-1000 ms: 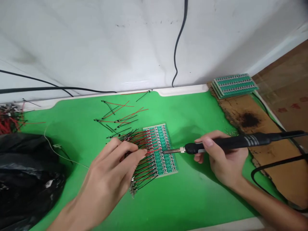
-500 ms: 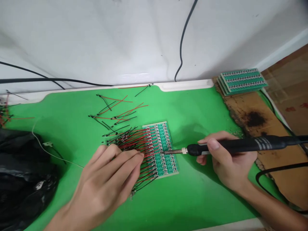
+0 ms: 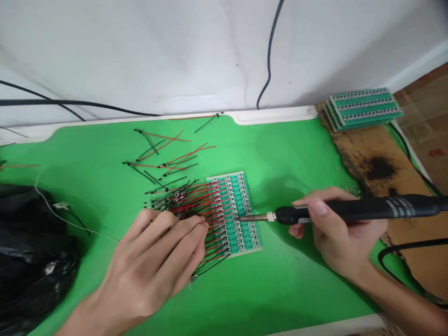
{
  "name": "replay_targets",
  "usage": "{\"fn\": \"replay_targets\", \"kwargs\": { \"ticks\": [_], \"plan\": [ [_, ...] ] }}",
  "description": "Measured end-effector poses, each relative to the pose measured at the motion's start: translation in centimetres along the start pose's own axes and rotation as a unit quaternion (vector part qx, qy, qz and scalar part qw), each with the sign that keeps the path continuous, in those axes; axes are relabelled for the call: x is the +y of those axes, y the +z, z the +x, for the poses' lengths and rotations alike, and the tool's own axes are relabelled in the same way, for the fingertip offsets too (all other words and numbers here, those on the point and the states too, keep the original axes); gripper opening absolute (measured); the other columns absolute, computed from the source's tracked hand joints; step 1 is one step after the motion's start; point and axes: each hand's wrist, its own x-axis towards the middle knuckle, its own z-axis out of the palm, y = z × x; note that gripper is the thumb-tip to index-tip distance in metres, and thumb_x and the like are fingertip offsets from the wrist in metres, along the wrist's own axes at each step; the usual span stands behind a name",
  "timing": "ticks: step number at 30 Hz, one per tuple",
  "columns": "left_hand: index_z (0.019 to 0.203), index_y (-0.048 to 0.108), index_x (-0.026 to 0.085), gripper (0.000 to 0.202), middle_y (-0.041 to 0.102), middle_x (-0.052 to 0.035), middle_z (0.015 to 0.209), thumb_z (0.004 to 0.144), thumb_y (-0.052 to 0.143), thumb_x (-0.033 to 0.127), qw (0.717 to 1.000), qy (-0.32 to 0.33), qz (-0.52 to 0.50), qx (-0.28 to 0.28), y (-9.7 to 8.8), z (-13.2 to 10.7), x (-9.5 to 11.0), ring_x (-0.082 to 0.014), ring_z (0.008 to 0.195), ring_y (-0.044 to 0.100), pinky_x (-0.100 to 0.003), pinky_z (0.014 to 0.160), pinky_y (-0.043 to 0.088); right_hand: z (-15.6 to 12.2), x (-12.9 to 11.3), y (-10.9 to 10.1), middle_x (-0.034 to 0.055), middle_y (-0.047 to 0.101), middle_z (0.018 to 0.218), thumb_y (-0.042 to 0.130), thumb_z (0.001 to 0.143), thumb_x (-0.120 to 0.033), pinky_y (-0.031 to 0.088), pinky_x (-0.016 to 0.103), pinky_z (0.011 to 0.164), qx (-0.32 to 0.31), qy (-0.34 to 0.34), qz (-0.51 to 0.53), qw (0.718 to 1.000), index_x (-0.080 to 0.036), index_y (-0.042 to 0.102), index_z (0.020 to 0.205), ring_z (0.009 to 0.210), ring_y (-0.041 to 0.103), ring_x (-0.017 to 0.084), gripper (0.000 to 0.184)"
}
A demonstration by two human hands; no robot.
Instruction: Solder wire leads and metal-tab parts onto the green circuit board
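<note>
Holding the iron (image 3: pixel 350 212) in the right hand (image 3: pixel 336 238): grip wrapped shut round the black handle near its front end, thumb on top, metal tip down on the board (image 3: pixel 245 200) about midway along. Pressing the left hand (image 3: pixel 157 266) flat on the wires (image 3: pixel 196 198), grip spread and laid over them, clamped on nothing as far as can be seen.

Lying flat in the middle of the mat (image 3: pixel 280 280), that board, with red and black wires fanned off its left edge. Probably light and thin, stiff enough yet easy to skid on the smooth mat, so best steadied through the wires or by its bare edges. Likely thin and springy, those wires; solder joints probably weak against a tug. Hot at the iron's tip, surely; safe only by the handle.

Plenty of bare mat toward the near edge and to the right of the board. Tighter to the left, with loose wires (image 3: pixel 168 156) just beyond the fanned ones and a black bag (image 3: pixel 28 280) at the far left. Near the right forearm, a looping cable (image 3: pixel 388 249) beside scorched cardboard (image 3: pixel 360 149), apt to snag. Well apart at the back right, a stack of boards (image 3: pixel 366 106).
</note>
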Motion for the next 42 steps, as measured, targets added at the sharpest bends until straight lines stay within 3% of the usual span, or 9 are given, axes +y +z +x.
{"fn": "replay_targets", "kwargs": {
  "ticks": [6,13,42],
  "plan": [
    [0.122,0.072,0.008,0.022,0.087,-0.0114,0.112,0.1,0.077,0.006,1.0,0.019,0.004,-0.018,-0.05,0.03,-0.16,-0.0237,0.086,0.069,-0.044,0.073,0.043,0.01,-0.01,0.16,-0.0003,0.077,0.063,0.087,0.102,-0.034,0.059,0.023,0.038,0.002,-0.006,0.011,1.0,-0.024,0.084,0.09,0.043,0.071,0.016,0.017],
    [0.122,0.072,0.009,0.025,0.087,-0.0127,0.112,0.098,0.079,0.005,1.0,0.023,-0.002,-0.017,0.12,0.12,-0.25,-0.0249,0.085,0.072,-0.045,0.071,0.043,-0.15,-0.34,0.35,-0.0001,0.076,0.063,0.088,0.102,-0.032,0.058,0.025,0.038,0.01,0.015,0.023,1.0,-0.027,0.086,0.09,0.044,0.071,0.017,0.013],
    [0.119,0.074,0.007,0.021,0.085,-0.0126,0.109,0.099,0.079,0.005,1.0,0.017,-0.012,-0.003,0.26,0.27,-0.06,-0.0241,0.087,0.068,-0.044,0.071,0.042,-0.04,0.03,0.58,-0.0006,0.077,0.064,0.086,0.104,-0.027,0.06,0.016,0.043,0.005,-0.025,0.033,0.999,-0.022,0.088,0.095,0.045,0.072,0.013,0.01]
  ]
}}
